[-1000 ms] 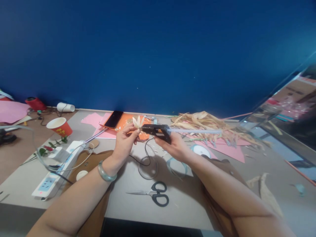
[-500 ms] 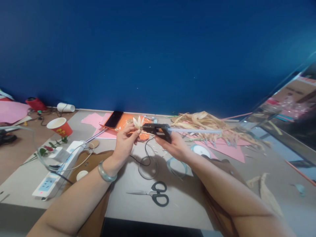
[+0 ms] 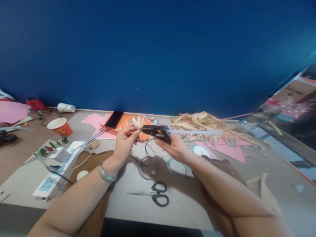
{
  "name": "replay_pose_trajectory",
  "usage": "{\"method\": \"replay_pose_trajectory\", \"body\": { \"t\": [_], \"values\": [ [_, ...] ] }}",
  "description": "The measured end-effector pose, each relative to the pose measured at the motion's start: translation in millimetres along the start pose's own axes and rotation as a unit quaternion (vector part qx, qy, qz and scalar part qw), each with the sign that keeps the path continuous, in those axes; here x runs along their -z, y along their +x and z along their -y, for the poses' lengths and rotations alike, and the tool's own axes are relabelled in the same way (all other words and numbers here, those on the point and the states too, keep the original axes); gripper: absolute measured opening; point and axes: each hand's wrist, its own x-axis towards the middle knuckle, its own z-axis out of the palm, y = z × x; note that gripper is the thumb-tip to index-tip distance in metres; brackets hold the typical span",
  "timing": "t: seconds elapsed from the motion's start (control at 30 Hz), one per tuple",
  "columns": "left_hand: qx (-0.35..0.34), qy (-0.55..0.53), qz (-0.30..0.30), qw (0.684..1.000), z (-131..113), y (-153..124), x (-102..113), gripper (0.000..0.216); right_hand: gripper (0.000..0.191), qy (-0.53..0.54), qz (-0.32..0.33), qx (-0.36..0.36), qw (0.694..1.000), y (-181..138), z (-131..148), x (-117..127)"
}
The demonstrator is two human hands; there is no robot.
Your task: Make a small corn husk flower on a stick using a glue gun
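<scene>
Left hand (image 3: 125,142) pinches the husk flower (image 3: 138,122); right hand (image 3: 174,147) grips the glue gun (image 3: 157,130), nozzle touching it.

In my right hand (image 3: 174,146), glue gun (image 3: 156,131): matt black plastic, with a cloudy translucent glue stick (image 3: 195,132). In my left hand (image 3: 125,140), flower (image 3: 138,122): pale dry husk, matt, fibrous. On my wrist, bracelet (image 3: 106,173): glossy, smooth, stone-like. On the table (image 3: 133,210), smooth matt grey: scissors (image 3: 153,195), dull metal blades, black plastic handles; cup (image 3: 59,126), red paper.
</scene>
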Motion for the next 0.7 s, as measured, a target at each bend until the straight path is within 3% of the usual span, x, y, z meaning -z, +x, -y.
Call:
{"method": "replay_pose_trajectory", "body": {
  "t": [0.7],
  "values": [
    [0.007, 0.002, -0.006, 1.000, -1.4, -1.2, -0.5, 0.022, 0.035, -0.023, -0.011, 0.005, 1.000, -1.0, -1.9, -0.6]
  ]
}}
